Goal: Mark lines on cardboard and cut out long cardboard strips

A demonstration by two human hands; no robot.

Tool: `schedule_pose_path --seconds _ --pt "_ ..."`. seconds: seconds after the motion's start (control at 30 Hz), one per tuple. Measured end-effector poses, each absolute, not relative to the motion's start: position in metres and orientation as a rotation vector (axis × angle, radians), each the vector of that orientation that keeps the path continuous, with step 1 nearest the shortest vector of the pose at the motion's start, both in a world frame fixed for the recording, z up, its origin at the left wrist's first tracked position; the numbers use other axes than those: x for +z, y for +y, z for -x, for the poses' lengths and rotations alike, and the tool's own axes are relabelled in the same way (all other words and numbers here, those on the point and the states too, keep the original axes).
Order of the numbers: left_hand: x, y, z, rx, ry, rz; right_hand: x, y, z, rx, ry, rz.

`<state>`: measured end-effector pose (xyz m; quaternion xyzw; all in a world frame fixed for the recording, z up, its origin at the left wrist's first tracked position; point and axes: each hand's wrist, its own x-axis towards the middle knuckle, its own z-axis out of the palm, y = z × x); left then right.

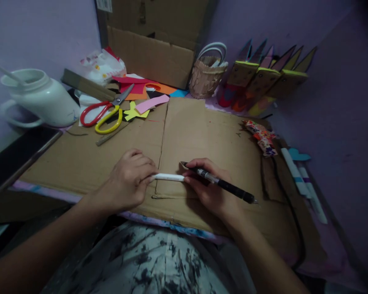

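A thin white stick lies level between my two hands, just over the cardboard sheet. My left hand pinches its left end. The thumb and fingertips of my right hand are at its other end. That hand also grips a black pen with a clear section, slanting down to the right. Whether the white stick is rolled paper or plastic, I cannot tell.
Scissors with red and yellow handles lie back left beside paper scraps. A white jug and dark phone are at the left. A small basket stands behind; markers and a patterned wrapper lie right.
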<state>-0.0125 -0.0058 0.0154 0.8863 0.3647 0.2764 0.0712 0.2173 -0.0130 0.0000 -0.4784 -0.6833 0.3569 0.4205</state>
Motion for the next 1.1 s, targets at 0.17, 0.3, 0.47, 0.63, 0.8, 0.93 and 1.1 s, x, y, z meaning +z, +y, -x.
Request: schedule_pose_path --seconds 0.17,0.3,0.47,0.63,0.8,0.93,1.1 --pt "0.013 -0.005 0.013 0.817 1.128 -2.539 -0.004 -0.013 -0.218 0.892 -1.697 1.203" --pt "0.013 -0.004 0.012 0.826 1.107 -2.565 -0.005 -0.014 -0.218 0.921 -1.674 1.191" --pt "0.012 -0.004 0.014 0.854 1.057 -2.621 -0.003 -0.012 -0.218 1.022 -1.531 1.218" --pt "0.008 0.000 0.019 0.858 1.030 -2.660 -0.002 -0.008 -0.217 1.143 -1.230 1.246" --pt "0.002 0.003 0.024 0.859 1.025 -2.692 -0.003 -0.008 -0.217 1.131 -1.215 1.231" --pt "0.001 0.003 0.024 0.838 1.068 -2.705 -0.003 -0.008 -0.217 1.123 -1.236 1.216" --pt "0.006 0.002 0.021 0.828 1.048 -2.735 0.000 -0.009 -0.216 1.097 -1.278 1.191"
